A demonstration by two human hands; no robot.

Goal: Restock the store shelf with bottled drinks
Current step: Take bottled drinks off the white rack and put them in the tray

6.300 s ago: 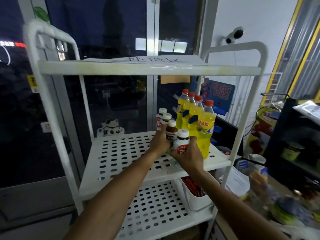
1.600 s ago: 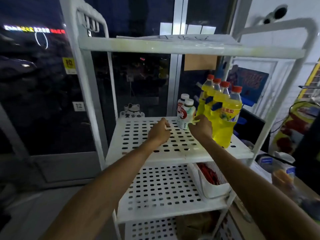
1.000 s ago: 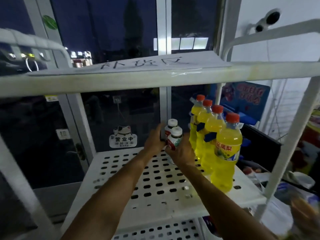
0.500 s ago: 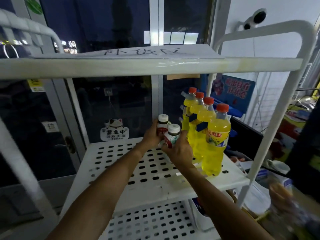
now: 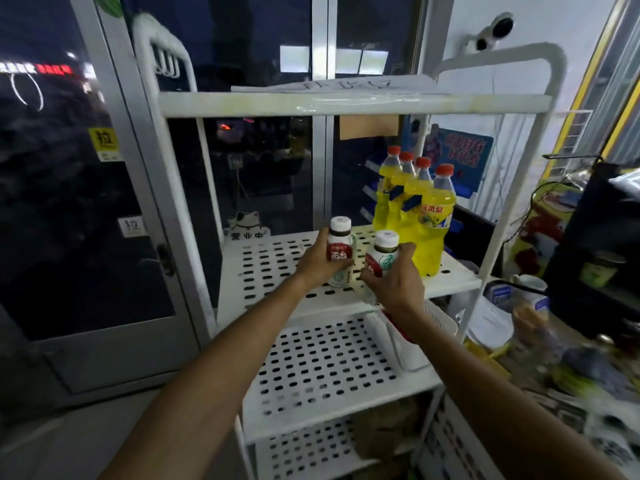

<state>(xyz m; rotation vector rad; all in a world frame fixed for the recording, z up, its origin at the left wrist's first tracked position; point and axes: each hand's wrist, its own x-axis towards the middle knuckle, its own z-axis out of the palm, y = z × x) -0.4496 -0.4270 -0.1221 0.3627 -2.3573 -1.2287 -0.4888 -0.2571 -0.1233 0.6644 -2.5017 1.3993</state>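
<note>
Left hand [image 5: 317, 263] grips one white-capped bottle [image 5: 340, 251]; right hand [image 5: 394, 284] grips another [image 5: 381, 259]; both upright over the middle shelf [image 5: 273, 265], beside the yellow bottles [image 5: 415, 202].

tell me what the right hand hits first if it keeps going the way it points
Probably the small bottle held by the left hand, just ahead-left of the right hand; the yellow bottles stand off to the right. Depth unclear.

Dim lighting; bright reflections on the dark glass [image 5: 263, 46] behind the shelf [image 5: 346, 103]; edges bowed, lower right corner blurred.
</note>
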